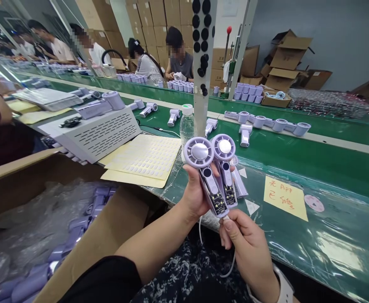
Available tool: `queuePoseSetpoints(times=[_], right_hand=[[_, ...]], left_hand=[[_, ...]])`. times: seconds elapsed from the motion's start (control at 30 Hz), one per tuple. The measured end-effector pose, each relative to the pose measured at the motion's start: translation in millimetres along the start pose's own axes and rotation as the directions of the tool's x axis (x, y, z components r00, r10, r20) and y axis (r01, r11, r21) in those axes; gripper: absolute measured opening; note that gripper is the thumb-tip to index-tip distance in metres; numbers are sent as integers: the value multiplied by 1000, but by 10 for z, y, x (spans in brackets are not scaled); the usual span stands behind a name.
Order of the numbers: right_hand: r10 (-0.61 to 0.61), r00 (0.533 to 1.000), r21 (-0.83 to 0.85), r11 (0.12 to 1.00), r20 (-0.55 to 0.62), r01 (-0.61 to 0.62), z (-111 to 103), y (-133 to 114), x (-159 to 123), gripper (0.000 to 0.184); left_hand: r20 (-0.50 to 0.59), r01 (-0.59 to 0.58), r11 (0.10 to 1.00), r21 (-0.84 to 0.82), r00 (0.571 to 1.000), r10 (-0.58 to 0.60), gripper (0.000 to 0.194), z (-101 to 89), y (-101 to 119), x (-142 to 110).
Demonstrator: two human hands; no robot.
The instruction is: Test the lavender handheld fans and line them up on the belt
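Two lilac handheld fans with exposed circuit boards are gripped together by my left hand (194, 191), its thumb along the side of the nearer one. The nearer fan (210, 179) has a round grille with a silver centre; the second fan (226, 168) lies just behind and to its right. My right hand (247, 240) pinches the plug of a white cable (231, 265) at the bottom end of the nearer fan; how far the plug sits in is hidden. Behind the fans, another lilac fan (239, 183) lies on the bench.
A clear bottle (187, 124) stands behind my hands. Sticker sheets (149, 158) and a slotted grey box (99, 130) lie left, above a carton (108, 235) of fans. Lilac fans (266, 122) rest on the green conveyor belt (330, 155). A handwritten yellow note (285, 198) lies right. Co-workers sit opposite.
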State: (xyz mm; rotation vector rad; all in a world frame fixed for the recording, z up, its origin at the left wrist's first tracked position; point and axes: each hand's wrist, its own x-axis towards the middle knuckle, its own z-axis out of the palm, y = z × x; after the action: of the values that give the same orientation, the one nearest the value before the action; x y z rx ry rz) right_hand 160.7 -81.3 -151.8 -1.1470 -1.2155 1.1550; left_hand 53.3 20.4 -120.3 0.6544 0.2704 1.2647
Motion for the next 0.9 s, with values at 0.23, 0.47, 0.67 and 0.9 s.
queuePoseSetpoints(times=[0.23,0.47,0.67,0.9], right_hand=[[25,1000,-16,1000,-5,-25,-22,-30,14,42],[-39,997,-66,997,-61,35,25,-59,43,41],[-248,965,-254,931,86,262,-70,-113,32,28],[4,997,-128,992,-73,-14,-89,-62,51,46]], left_hand=[[-8,-67,996,64,998,68,71,-6,-13,-4],[-53,-89,996,19,994,90,70,15,-72,-21],[-107,-7,990,-143,994,-9,68,42,49,-21],[27,-21,998,-64,999,23,69,64,56,-62]])
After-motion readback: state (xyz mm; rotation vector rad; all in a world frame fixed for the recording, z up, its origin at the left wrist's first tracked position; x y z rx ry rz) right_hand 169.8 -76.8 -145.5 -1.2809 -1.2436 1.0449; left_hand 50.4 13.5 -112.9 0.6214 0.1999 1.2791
